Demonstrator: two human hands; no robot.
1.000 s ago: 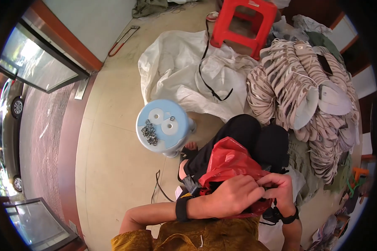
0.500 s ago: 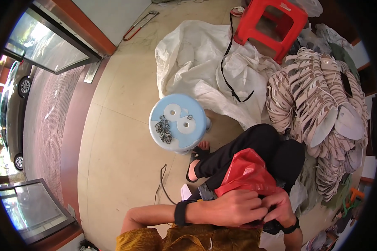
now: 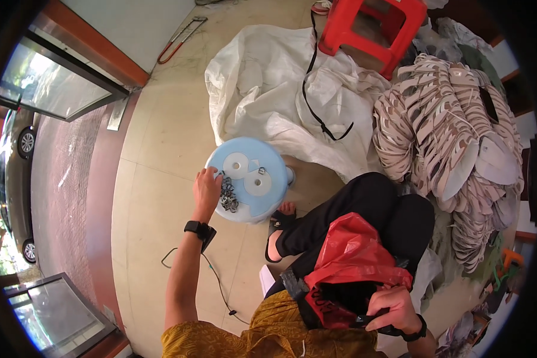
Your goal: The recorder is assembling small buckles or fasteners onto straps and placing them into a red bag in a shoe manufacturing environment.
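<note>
My left hand (image 3: 206,192) reaches to the left edge of a round blue stool (image 3: 271,156), its fingers bent and drawn together against a pile of small metal buckles (image 3: 228,198). Whether a buckle is between the fingertips is hidden. A lone buckle (image 3: 261,170) lies apart on the seat. In my lap is a red plastic bag (image 3: 353,250), its mouth open toward me and dark inside. At the bag's near rim, my right hand (image 3: 395,310) pinches a small black strap piece (image 3: 364,320) between thumb and fingers.
A white woven sack (image 3: 262,89) with a black strap (image 3: 309,98) spreads over the floor beyond the stool. At the right are stacked beige shoe pieces (image 3: 435,131); a red stool (image 3: 394,51) stands behind. A thin cable (image 3: 219,293) lies near my left forearm.
My left hand has left the bag and moved forward and left to the buckles on the stool. My right hand stays by the bag, whose mouth now shows. The view has shifted slightly.
</note>
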